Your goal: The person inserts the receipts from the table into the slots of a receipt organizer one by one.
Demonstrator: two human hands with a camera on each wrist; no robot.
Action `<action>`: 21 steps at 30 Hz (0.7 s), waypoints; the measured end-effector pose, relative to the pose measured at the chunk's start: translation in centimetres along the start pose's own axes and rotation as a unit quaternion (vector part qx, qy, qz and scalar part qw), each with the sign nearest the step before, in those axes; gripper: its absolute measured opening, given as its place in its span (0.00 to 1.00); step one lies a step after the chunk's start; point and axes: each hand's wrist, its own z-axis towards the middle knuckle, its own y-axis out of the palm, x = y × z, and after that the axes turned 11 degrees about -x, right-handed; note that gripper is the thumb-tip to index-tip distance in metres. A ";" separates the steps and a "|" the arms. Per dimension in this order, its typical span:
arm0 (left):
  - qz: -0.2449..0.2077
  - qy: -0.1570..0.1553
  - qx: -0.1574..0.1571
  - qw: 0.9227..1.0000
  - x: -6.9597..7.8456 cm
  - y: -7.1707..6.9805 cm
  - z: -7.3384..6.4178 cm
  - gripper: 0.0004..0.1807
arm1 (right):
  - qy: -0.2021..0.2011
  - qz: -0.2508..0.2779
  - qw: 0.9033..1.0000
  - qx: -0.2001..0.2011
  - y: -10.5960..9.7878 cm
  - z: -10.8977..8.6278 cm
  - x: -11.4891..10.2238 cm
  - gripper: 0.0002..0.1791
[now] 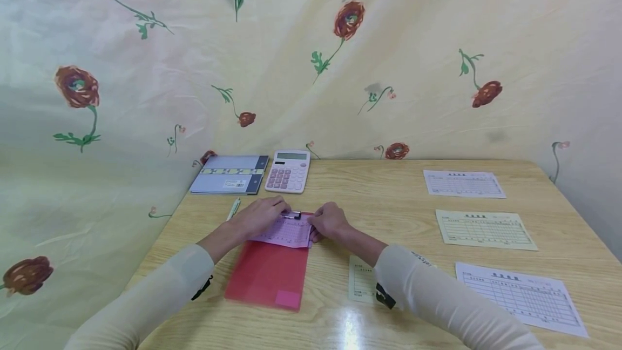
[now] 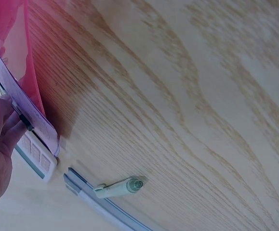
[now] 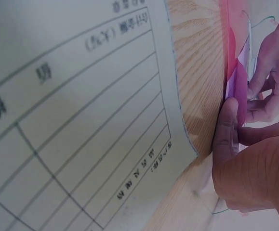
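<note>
1. Left hand (image 1: 259, 216) pinches clip (image 1: 292, 215) at top of red folder (image 1: 267, 277).
2. Right hand (image 1: 332, 221) pinches right edge of pink slip (image 1: 286, 234).
3. Pink slip over red folder's upper part, on worktop (image 1: 379, 193).

The person wears long cream-white fabric sleeves (image 1: 439, 296). Small dark lettering (image 1: 420, 258) marks the right one near its cuff. A small black piece (image 1: 385, 297) shows beside each forearm.
</note>
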 end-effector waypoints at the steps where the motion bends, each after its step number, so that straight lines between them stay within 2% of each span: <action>1: -0.006 -0.005 -0.001 1.000 0.0 0.0 0.0 0.16 | 0.001 0.002 1.000 0.000 0.0 0.0 0.0 0.12; 15: -0.021 -0.012 0.000 1.000 0.0 0.0 0.0 0.16 | -0.003 0.007 1.000 0.008 0.1 0.1 0.0 0.13; 21: 0.052 0.033 0.016 0.998 -0.2 0.1 0.0 0.15 | -0.007 0.003 1.000 0.013 0.2 0.1 0.1 0.13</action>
